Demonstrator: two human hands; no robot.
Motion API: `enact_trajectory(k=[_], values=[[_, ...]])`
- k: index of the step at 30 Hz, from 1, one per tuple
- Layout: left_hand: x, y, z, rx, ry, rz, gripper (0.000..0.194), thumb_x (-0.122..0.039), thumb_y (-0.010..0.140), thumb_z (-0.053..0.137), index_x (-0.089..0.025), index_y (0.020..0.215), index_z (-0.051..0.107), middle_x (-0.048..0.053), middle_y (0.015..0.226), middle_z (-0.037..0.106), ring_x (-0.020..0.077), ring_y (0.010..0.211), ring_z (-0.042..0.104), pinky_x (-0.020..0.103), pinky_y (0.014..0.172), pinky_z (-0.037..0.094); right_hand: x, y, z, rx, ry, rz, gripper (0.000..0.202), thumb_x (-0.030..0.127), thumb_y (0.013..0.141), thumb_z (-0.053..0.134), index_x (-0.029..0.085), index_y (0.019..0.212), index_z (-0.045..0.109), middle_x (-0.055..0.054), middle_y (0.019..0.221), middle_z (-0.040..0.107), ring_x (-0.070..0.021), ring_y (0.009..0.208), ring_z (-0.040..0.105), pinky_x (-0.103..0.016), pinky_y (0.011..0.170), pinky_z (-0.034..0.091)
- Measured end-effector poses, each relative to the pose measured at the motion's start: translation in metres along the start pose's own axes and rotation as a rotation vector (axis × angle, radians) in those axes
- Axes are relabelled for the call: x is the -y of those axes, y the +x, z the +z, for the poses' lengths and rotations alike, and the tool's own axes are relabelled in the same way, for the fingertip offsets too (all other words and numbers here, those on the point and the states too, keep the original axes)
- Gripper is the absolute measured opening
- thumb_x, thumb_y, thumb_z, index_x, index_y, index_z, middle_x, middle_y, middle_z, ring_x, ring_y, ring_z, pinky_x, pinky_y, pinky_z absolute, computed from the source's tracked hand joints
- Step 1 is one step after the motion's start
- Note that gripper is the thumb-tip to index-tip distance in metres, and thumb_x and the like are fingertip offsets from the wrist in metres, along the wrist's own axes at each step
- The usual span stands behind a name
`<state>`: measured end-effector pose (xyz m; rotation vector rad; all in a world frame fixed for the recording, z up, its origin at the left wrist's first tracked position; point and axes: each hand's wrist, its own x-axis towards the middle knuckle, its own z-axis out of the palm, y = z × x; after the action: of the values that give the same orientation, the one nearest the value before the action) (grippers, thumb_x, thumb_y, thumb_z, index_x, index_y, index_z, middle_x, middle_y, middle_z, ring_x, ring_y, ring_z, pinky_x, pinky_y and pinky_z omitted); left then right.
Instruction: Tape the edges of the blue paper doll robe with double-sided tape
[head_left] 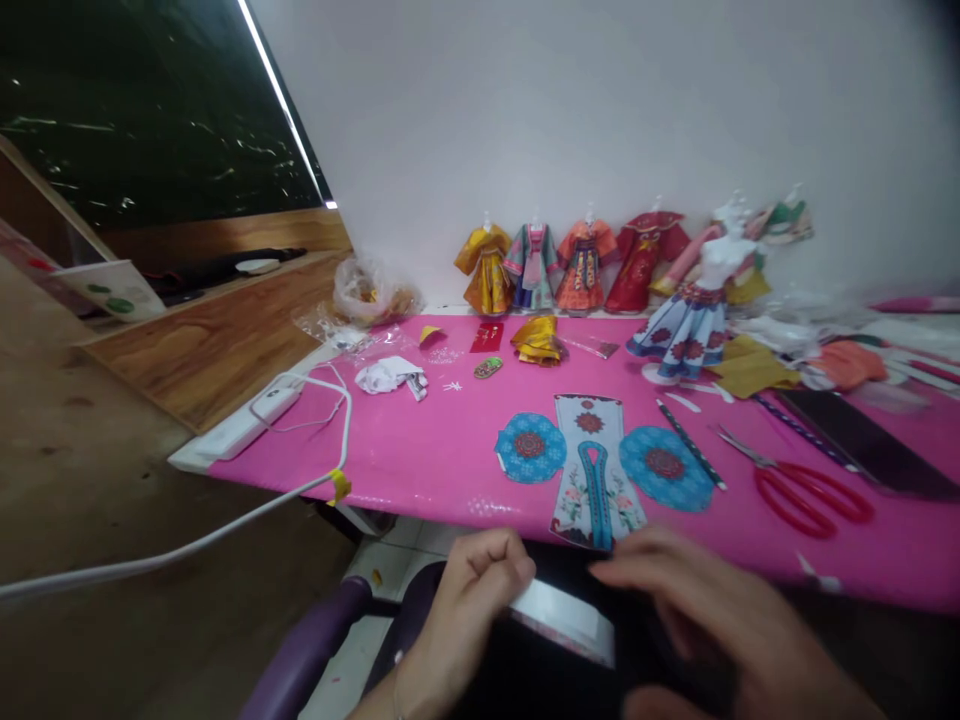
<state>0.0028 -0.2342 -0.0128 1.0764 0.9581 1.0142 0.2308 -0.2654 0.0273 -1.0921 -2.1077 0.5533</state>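
Below the table edge, my left hand (480,590) is closed on one end of a white strip (559,615), its fingers curled and thumb pressed on top. The strip has a reddish pattern along its lower side; whether it is cloth or paper I cannot tell. To the strip's right, my right hand (697,590) has its fingers stretched out and apart from it, a little blurred, with nothing visible in them. Just beyond my hands lies a flat white patterned dress piece (589,470) with a blue neck trim, between two blue rounded pieces (530,447) (665,467).
Red-handled scissors (810,490), a striped pencil (691,445) and a dark phone-like slab (870,440) lie right. Small dressed mannequins (536,260) line the wall; a larger mannequin (701,290) stands nearer. A power strip (251,420) with white cable (225,530) is left.
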Motion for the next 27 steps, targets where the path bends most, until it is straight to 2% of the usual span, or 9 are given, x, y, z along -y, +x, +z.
enact_trajectory(k=[2,4,6,8,11,13,17,23,27], values=[[0.001,0.000,0.008,-0.028,-0.046,0.000,0.029,-0.037,0.076,0.060,-0.022,0.058,0.044,-0.007,0.052,0.032,0.0117,0.053,0.026,0.026,0.051,0.021,0.001,0.007,0.008,0.135,0.095,0.102,0.038,0.040,0.079,0.082,0.027,0.111,0.066,0.002,0.089,0.068,-0.0111,0.054,0.058,-0.022,0.047,0.047],[0.002,-0.001,0.013,-0.080,-0.068,0.011,0.032,-0.041,0.079,0.061,-0.021,0.059,0.046,-0.007,0.052,0.031,0.0112,0.051,0.026,0.025,0.049,0.024,0.001,0.009,0.018,0.194,0.141,0.208,0.008,0.027,0.084,0.072,0.023,0.088,0.066,0.003,0.073,0.064,-0.0115,0.054,0.057,-0.021,0.047,0.043],[0.003,-0.003,0.014,-0.177,-0.057,0.063,0.031,-0.044,0.081,0.065,-0.018,0.068,0.057,-0.004,0.060,0.045,0.0133,0.056,0.039,0.025,0.054,0.033,-0.002,0.007,0.025,0.185,0.151,0.253,0.013,0.021,0.087,0.062,0.021,0.074,0.061,0.003,0.065,0.059,-0.0119,0.055,0.056,-0.021,0.048,0.041],[0.004,-0.010,0.012,-0.328,-0.026,0.166,0.026,-0.045,0.084,0.069,-0.019,0.088,0.064,0.001,0.082,0.059,0.0180,0.078,0.052,0.026,0.071,0.042,-0.006,0.004,0.029,0.147,0.147,0.242,0.015,0.021,0.087,0.060,0.021,0.072,0.059,0.003,0.065,0.058,-0.0122,0.055,0.055,-0.021,0.049,0.040],[0.005,-0.026,0.010,-0.499,0.031,0.297,0.017,-0.040,0.089,0.070,-0.025,0.086,0.064,-0.001,0.089,0.056,0.0179,0.088,0.050,0.024,0.082,0.039,-0.012,0.001,0.029,0.086,0.129,0.195,0.017,0.021,0.088,0.062,0.022,0.072,0.056,0.003,0.065,0.056,-0.0120,0.054,0.053,-0.021,0.050,0.042],[0.005,-0.037,0.013,-0.443,0.127,0.307,0.017,-0.035,0.087,0.073,-0.023,0.076,0.067,-0.001,0.080,0.054,0.0174,0.077,0.049,0.025,0.075,0.040,-0.013,-0.001,0.029,0.058,0.125,0.150,0.015,0.021,0.089,0.063,0.022,0.075,0.058,0.003,0.066,0.056,-0.0123,0.055,0.053,-0.021,0.050,0.043],[0.001,-0.044,0.027,-0.239,0.315,0.300,0.009,-0.032,0.088,0.071,-0.025,0.086,0.076,0.001,0.079,0.060,0.0195,0.075,0.056,0.028,0.073,0.043,-0.014,-0.005,0.031,0.051,0.132,0.088,0.005,0.020,0.092,0.060,0.023,0.090,0.064,0.001,0.075,0.062,-0.0145,0.063,0.060,-0.022,0.056,0.048],[-0.007,-0.031,0.037,-0.265,0.305,0.282,0.018,-0.034,0.085,0.069,-0.020,0.074,0.071,0.003,0.075,0.061,0.0213,0.074,0.058,0.030,0.071,0.043,-0.013,-0.005,0.033,0.014,0.108,0.030,0.012,0.015,0.094,0.054,0.022,0.098,0.063,-0.001,0.081,0.064,-0.0157,0.066,0.064,-0.024,0.058,0.049],[-0.006,-0.028,0.040,-0.279,0.341,0.290,0.023,-0.030,0.085,0.066,-0.020,0.065,0.063,0.001,0.070,0.057,0.0189,0.069,0.054,0.028,0.068,0.043,-0.013,-0.004,0.035,-0.011,0.065,0.008,0.013,0.012,0.093,0.052,0.022,0.091,0.061,-0.002,0.080,0.063,-0.0160,0.064,0.062,-0.026,0.057,0.047]])
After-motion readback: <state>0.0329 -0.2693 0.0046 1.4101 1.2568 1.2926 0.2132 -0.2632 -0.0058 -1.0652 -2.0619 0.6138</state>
